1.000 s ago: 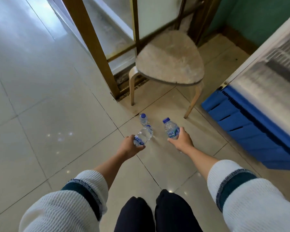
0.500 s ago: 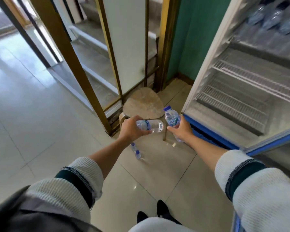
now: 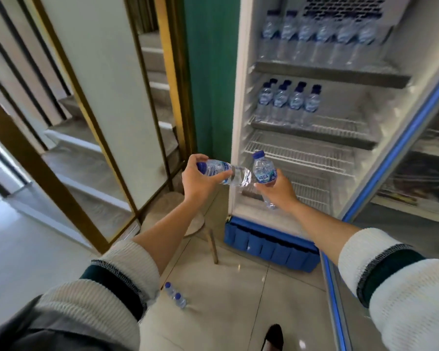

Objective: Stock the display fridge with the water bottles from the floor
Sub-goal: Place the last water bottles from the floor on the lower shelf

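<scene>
Left hand (image 3: 200,182): fingers curled round a water bottle (image 3: 224,171) lying sideways. Right hand (image 3: 279,191): fingers clamped on an upright bottle (image 3: 264,171). Both before the open display fridge (image 3: 241,97). Two floor bottles (image 3: 175,297) near the fridge's front left corner.

One head-worn view looks forward and down, close before the open fridge (image 3: 302,153)

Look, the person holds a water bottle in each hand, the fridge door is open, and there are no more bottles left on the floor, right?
Not quite. The head view shows two bottles on the floor. The rest is right: the left hand holds a bottle lying sideways, the right hand holds an upright bottle, and the fridge door is open.
</scene>
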A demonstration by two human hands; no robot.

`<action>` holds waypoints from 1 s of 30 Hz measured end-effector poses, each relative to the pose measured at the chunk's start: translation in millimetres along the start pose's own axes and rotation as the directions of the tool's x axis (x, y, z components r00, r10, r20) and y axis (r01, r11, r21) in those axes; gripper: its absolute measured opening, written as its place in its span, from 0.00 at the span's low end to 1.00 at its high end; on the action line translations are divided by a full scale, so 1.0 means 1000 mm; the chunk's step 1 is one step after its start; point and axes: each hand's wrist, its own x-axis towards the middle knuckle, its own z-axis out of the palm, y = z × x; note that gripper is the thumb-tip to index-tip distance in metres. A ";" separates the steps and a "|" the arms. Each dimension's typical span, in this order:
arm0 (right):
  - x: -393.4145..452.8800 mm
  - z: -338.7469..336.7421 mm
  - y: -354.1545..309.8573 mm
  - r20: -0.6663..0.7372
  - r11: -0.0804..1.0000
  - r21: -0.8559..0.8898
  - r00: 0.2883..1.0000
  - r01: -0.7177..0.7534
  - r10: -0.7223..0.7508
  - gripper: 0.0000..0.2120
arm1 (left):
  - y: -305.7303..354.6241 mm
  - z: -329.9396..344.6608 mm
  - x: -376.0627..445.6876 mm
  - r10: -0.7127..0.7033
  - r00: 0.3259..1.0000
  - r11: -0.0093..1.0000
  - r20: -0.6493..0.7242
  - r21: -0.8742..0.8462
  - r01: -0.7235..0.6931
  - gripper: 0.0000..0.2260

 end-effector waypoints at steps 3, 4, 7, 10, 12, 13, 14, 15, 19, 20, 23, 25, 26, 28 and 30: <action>0.028 -0.038 0.002 -0.062 0.999 0.034 0.998 0.022 -0.020 0.24 | 0.024 0.042 0.020 0.004 1.000 0.995 0.008 -0.104 -0.003 0.33; 0.039 -0.049 0.005 -0.085 0.999 0.046 0.996 0.020 -0.016 0.24 | 0.031 0.057 0.028 -0.003 1.000 0.990 0.008 -0.138 0.004 0.33; 0.075 -0.085 0.012 -0.149 0.997 0.076 0.989 -0.001 0.012 0.22 | 0.053 0.106 0.061 -0.027 0.999 0.976 0.021 -0.218 0.031 0.26; 0.115 -0.121 0.022 -0.161 0.998 0.061 0.987 -0.018 0.027 0.23 | 0.071 0.154 0.097 -0.026 0.999 0.971 0.047 -0.237 0.037 0.24; 0.140 -0.144 0.031 -0.161 0.999 0.049 0.987 -0.012 0.020 0.23 | 0.083 0.179 0.114 -0.050 0.997 0.966 0.059 -0.250 0.063 0.26; 0.151 -0.157 0.035 -0.164 0.999 0.043 0.986 -0.006 0.013 0.23 | 0.089 0.192 0.122 -0.055 0.997 0.963 0.062 -0.259 0.069 0.27; 0.162 -0.168 0.040 -0.169 0.999 0.034 0.986 0.005 0.001 0.24 | 0.093 0.204 0.129 -0.059 0.997 0.961 0.058 -0.268 0.072 0.27; 0.173 -0.179 0.043 -0.163 1.000 0.017 0.986 0.023 -0.020 0.27 | 0.097 0.217 0.137 -0.059 0.997 0.957 0.057 -0.281 0.072 0.27; 0.204 -0.208 0.048 -0.178 0.998 0.024 0.983 0.058 -0.053 0.34 | 0.104 0.257 0.164 -0.094 0.994 0.948 0.061 -0.300 0.108 0.26; 0.211 -0.213 0.048 -0.184 0.996 0.048 0.981 0.076 -0.066 0.31 | 0.104 0.266 0.171 -0.098 0.993 0.948 0.064 -0.299 0.113 0.27; 0.231 -0.222 0.049 -0.195 0.993 0.062 0.977 0.103 -0.089 0.29 | 0.105 0.288 0.189 -0.068 0.996 0.956 0.063 -0.283 0.083 0.29; 0.249 -0.225 0.054 -0.213 0.991 0.041 0.971 0.123 -0.112 0.31 | 0.107 0.300 0.203 -0.033 0.996 0.962 0.080 -0.267 0.053 0.29; 0.257 -0.226 0.057 -0.226 0.991 0.040 0.967 0.130 -0.117 0.31 | 0.107 0.305 0.211 -0.009 0.996 0.966 0.088 -0.256 0.031 0.29; 0.272 -0.225 0.062 -0.263 0.991 0.047 0.959 0.123 -0.106 0.29 | 0.108 0.315 0.226 0.044 0.993 0.975 0.113 -0.223 -0.018 0.28; 0.282 -0.222 0.064 -0.293 0.991 0.072 0.952 0.109 -0.083 0.28 | 0.107 0.320 0.239 0.104 0.985 0.980 0.135 -0.183 -0.078 0.27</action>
